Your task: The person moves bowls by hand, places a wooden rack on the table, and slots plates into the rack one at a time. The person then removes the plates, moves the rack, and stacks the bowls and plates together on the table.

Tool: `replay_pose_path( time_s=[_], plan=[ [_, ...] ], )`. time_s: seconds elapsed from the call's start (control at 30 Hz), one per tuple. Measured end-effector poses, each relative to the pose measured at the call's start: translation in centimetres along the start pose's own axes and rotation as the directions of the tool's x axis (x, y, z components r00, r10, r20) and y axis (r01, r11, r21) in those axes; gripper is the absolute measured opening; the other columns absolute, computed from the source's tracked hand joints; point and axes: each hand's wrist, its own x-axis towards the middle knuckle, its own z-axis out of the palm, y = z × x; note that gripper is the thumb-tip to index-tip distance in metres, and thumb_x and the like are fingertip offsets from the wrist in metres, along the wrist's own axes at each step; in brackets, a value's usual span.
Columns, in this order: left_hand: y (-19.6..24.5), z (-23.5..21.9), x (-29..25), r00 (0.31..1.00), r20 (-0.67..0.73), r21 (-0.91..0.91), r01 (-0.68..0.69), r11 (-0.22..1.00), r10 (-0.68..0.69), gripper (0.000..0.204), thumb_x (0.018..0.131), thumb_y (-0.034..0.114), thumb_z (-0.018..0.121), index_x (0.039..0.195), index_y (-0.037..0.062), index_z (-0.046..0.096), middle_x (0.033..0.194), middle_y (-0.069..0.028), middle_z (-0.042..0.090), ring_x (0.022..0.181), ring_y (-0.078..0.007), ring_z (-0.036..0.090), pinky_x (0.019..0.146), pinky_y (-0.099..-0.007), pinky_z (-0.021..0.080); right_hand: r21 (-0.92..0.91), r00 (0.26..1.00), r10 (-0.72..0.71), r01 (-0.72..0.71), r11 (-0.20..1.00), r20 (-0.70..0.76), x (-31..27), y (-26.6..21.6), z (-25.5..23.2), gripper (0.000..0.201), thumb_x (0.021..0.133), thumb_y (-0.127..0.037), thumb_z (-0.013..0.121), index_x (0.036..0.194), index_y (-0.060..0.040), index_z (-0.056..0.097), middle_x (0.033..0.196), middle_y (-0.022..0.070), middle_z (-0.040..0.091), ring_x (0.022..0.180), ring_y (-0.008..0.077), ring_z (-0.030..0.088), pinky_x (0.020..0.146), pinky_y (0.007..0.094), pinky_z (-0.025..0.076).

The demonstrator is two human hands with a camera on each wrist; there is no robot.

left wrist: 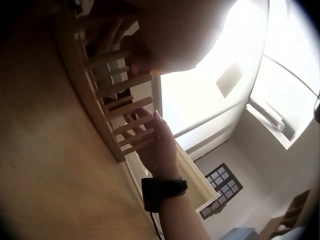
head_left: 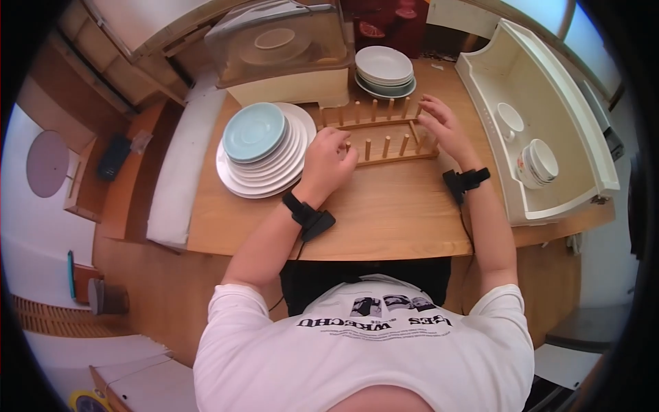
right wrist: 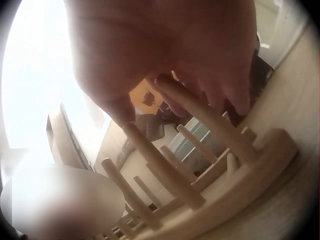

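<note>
A wooden dish rack (head_left: 386,162) with two rows of upright pegs lies on the table. My left hand (head_left: 328,163) is at its left end, fingers bent round the end by the near peg; in the left wrist view that hand is dark and partly cut off. At the other end, my right hand (head_left: 445,130) reaches over the rack with its fingers fairly straight, fingertips right at the far corner peg. Seen from the right wrist, the palm (right wrist: 165,45) is above the pegs (right wrist: 165,180), with thumb and fingers pointing down among them. No plate stands between the pegs.
Left of the rack is a stack of white plates with a light blue plate (head_left: 255,132) on top. Behind stand a lidded dish box (head_left: 288,86) and a bowl stack (head_left: 384,65). A cream tray-like cabinet (head_left: 556,89) at right holds a cup (head_left: 509,118) and stacked bowls (head_left: 539,163).
</note>
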Motion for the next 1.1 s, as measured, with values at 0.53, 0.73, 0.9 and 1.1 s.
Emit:
replay_pose_path(
  time_s=[0.53,0.73,0.9,1.1],
  plan=[
    [1.2,-14.1,-2.0,0.993,0.116,0.618,-0.092,0.781,0.025,0.018,0.09,0.005,0.072,0.105,-0.0045,0.071,0.103,-0.0189,0.073,0.097,-0.0372,0.067,0.086,-0.045,0.053,0.879,0.837,0.542,-0.204,0.431,-0.071,-1.0,4.4,-3.3,0.033,0.101,-0.028,0.058,0.101,0.0034,0.066,0.103,0.0201,0.072,0.102,0.0317,0.07,0.1,0.0462,0.057],
    [-0.1,-13.8,-2.5,0.984,0.14,0.67,-0.173,0.722,0.106,0.018,0.092,0.003,0.071,0.11,-0.0011,0.072,0.103,-0.0164,0.073,0.097,-0.035,0.069,0.087,-0.0439,0.054,0.851,0.862,0.506,-0.239,0.468,-0.036,-0.9,5.2,-3.0,0.03,0.102,-0.027,0.058,0.095,0.0004,0.067,0.096,0.0182,0.073,0.095,0.0301,0.072,0.094,0.0444,0.059],
    [-0.7,-13.7,-2.7,0.981,0.114,0.669,-0.192,0.718,0.156,0.017,0.089,0.003,0.075,0.105,0.0006,0.075,0.098,-0.0146,0.074,0.093,-0.0319,0.07,0.083,-0.0405,0.055,0.834,0.868,0.495,-0.236,0.498,-0.05,-1.2,4.4,-3.0,0.03,0.102,-0.026,0.059,0.092,0.0,0.068,0.093,0.0176,0.074,0.09,0.0287,0.073,0.089,0.0423,0.061],
    [0.0,-14.6,-2.3,0.992,0.07,0.565,-0.129,0.815,0.109,0.017,0.086,0.002,0.078,0.103,0.0011,0.076,0.093,-0.0143,0.073,0.089,-0.0318,0.069,0.08,-0.0379,0.055,0.813,0.877,0.479,-0.247,0.527,-0.045,-1.1,4.2,-2.8,0.028,0.102,-0.025,0.06,0.092,0.0003,0.068,0.091,0.0164,0.074,0.087,0.0273,0.074,0.086,0.0412,0.062]
  ],
)
